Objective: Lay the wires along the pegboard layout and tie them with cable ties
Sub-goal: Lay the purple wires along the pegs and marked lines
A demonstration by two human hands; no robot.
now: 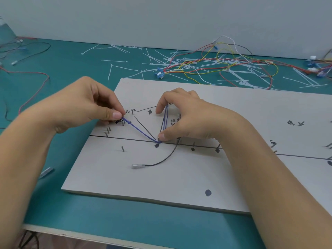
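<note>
As the left hand (pixel 86 105) pinches blue wire (pixel 140 131), right hand (pixel 188 119) grips it.

Setting: a wire-harness assembly bench, workshop type. Evidence:
- A teal bench mat (pixel 71 203) covers the worktop.
- A grey layout board (pixel 161 180) lies on the mat, near centre. It carries driven-in nails (pixel 123 149), hand-drawn black routing lines (pixel 125 139) and handwritten labels (pixel 294 123).
- Loose white cable ties (pixel 124 68) lie scattered over the far side of the mat.
- A tangle of red, yellow, white and black wires (pixel 212 60) with small connectors sits far right.
- Loose leads (pixel 42 74) lie far left.
- A plain pale wall (pixel 161 18) stands behind.
</note>
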